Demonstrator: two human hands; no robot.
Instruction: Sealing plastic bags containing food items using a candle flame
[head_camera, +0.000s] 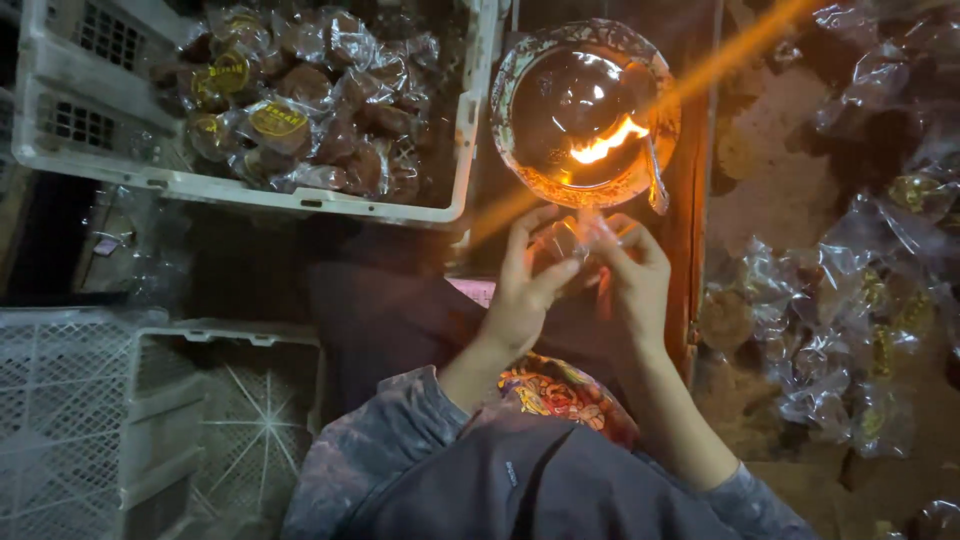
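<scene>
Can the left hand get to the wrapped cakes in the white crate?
Probably yes. The left hand is busy holding a clear packet with the right hand, but the white crate is open-topped, just beside it, with nothing between.

Clear plastic packets of dark brown cakes (320, 100) fill the white crate (460, 150) at the top left, several bearing round yellow labels (278, 120) on their fronts. More clear packets (840, 330) with gold-coloured spots lie heaped loosely along the right side. One small clear packet (577, 240) sits between the left hand (520, 295) and the right hand (635, 280), just below the bowl.
</scene>
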